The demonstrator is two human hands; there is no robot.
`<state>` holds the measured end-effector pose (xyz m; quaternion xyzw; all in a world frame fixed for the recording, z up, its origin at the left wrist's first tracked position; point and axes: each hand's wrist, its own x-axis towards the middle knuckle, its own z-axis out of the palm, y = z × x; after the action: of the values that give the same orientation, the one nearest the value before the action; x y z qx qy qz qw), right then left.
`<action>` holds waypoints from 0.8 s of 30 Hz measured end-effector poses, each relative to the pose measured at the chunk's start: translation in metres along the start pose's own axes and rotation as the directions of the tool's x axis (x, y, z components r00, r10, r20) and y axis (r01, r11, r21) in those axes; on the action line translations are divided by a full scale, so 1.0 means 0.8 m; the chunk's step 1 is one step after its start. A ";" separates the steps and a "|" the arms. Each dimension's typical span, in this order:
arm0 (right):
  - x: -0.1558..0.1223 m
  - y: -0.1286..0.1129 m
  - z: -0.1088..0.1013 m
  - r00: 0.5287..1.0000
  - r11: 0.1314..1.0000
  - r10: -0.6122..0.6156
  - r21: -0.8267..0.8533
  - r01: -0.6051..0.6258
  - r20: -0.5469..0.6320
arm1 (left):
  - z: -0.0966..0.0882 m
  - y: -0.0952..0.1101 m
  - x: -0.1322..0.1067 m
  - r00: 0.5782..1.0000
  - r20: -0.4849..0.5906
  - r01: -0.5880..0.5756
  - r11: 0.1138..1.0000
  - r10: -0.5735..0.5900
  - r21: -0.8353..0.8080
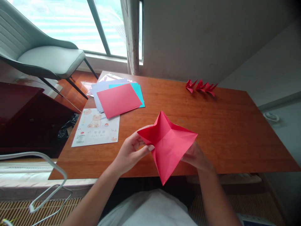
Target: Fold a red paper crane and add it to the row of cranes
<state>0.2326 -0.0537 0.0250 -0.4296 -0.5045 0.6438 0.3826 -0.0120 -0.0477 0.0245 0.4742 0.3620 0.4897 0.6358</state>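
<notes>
A sheet of red origami paper (170,142), creased and partly folded into a four-pointed star-like shape, is held up over the front edge of the table. My left hand (134,149) pinches its left side, thumb on the near face and fingers behind. Under the right point of the paper is my right hand (194,155), gripping it from behind; the paper hides most of those fingers. One point of the sheet faces away from me and another hangs toward my lap.
Several folded red paper figures (201,86) stand at the table's back edge. Red sheets (119,99) lie over blue sheets (141,94) and pale sheets at the left. A bear-printed sheet (96,128) lies nearer on the wooden table (235,135). A chair (51,59) stands beyond.
</notes>
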 end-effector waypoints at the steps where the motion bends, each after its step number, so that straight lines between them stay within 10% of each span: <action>1: 0.000 0.003 -0.001 1.000 1.000 0.000 0.006 0.000 -0.006 | 0.000 -0.001 0.000 1.000 -0.005 0.003 1.000 -0.003 -0.007; 24: 0.002 -0.011 0.004 0.998 0.999 -0.043 0.026 0.042 0.036 | 0.005 -0.001 -0.004 0.999 0.010 0.035 0.999 -0.035 -0.013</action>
<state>0.2295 -0.0518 0.0336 -0.4021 -0.5124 0.6496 0.3922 -0.0093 -0.0521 0.0245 0.4660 0.3636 0.4785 0.6493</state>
